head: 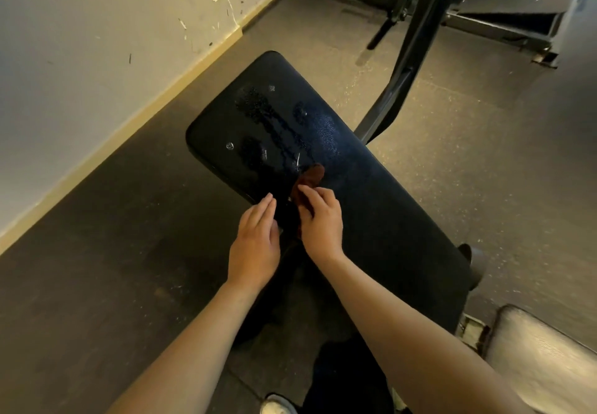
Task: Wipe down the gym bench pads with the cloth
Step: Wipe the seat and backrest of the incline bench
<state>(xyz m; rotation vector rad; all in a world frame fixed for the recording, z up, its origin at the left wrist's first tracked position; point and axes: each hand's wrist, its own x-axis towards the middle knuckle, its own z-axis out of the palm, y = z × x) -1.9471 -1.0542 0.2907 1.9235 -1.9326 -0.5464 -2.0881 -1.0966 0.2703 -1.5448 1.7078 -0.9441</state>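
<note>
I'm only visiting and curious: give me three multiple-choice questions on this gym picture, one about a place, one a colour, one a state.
1. Where is the cloth? A) on the floor B) on the black bench pad C) hung on the wall
2. What colour is the cloth? A) white B) reddish brown C) bright blue
3. How is the left hand? A) open, fingers straight B) clenched fist C) gripping a bottle
Answers: B, the right hand holds it on the pad; B, it shows reddish brown; A, its fingers lie straight.
</note>
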